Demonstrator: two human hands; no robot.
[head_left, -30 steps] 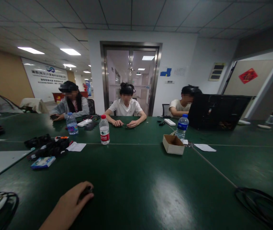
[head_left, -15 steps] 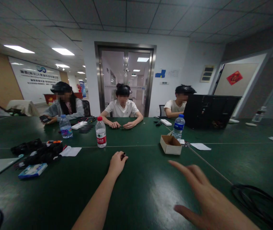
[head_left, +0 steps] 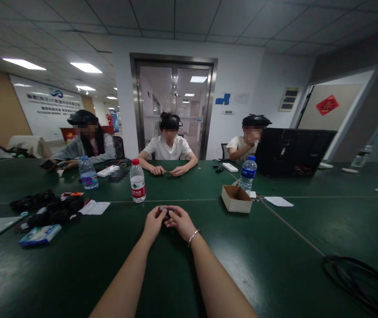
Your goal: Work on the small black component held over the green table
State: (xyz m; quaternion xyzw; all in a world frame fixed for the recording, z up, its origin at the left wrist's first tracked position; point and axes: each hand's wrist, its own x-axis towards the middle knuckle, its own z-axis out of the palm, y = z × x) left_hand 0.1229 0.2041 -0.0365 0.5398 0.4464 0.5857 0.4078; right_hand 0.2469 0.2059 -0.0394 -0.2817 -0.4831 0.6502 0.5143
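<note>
My left hand (head_left: 154, 221) and my right hand (head_left: 180, 221) meet just above the green table (head_left: 162, 269), fingers closed around a small dark object (head_left: 164, 212). Most of that object is hidden by the fingers, so its kind does not show. A bracelet (head_left: 194, 237) circles my right wrist. Beyond my left hand stands a water bottle with a red cap (head_left: 138, 182). To the right of my hands sits an open cardboard box (head_left: 237, 205), and its inside is only partly visible.
Black gear (head_left: 56, 210) and a blue-white packet (head_left: 39, 235) lie at left. Blue-capped bottles (head_left: 88, 174) (head_left: 247, 172) stand farther back. A black monitor (head_left: 295, 152) is at right, black cables (head_left: 354, 274) nearer. Several people wearing headgear sit across the table (head_left: 167, 150).
My right hand, spread open over the right side before, has come in to my left hand and closed on the small dark object. At right, a co-worker's hand has risen to the face.
</note>
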